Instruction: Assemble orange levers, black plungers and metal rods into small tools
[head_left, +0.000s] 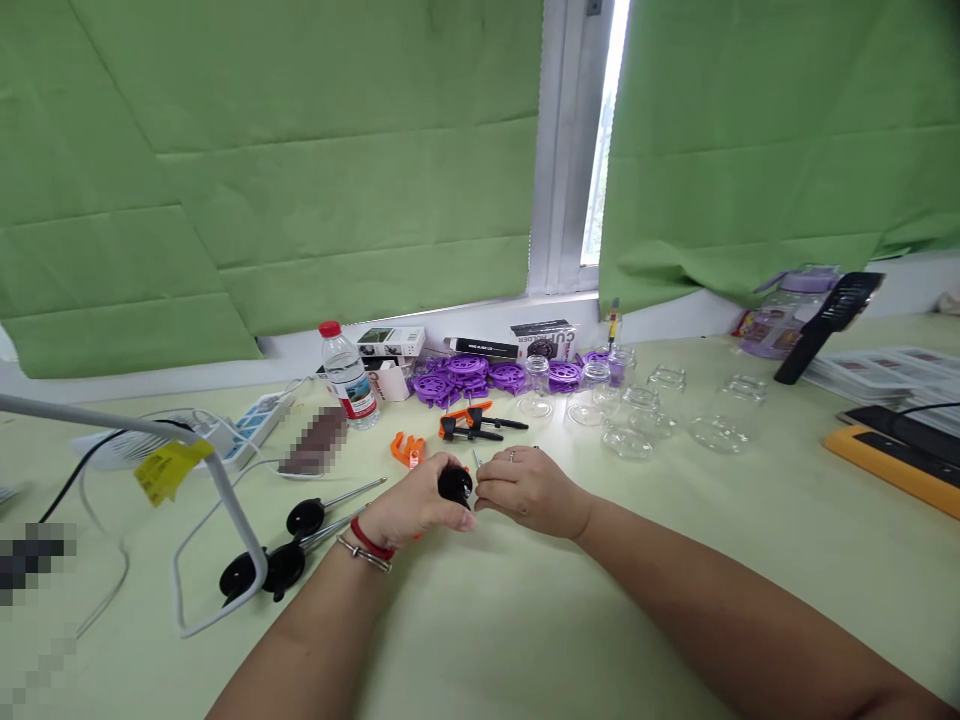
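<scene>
My left hand (431, 500), with a red band and a metal bracelet at the wrist, is wrapped round a small black round part (455, 485). Right beside it, my right hand (529, 488) has its fingers pressed together; whatever they hold is hidden. A thin silvery piece (477, 458) shows by the right fingertips, and I cannot tell whether it is held. Left of my hands lie several black round pieces (283, 568) with thin metal rods. An orange clip (408, 450) and orange-and-black clamp-like pieces (480, 424) lie just beyond my hands.
Purple spoked discs (466, 370), small boxes (391, 342) and a water bottle (349, 380) stand along the back. Clear glass vessels (630, 425) are grouped at right. A grey metal frame (232, 500), a power strip (259, 425) and cables occupy the left; an orange-and-black device (892, 465) lies far right.
</scene>
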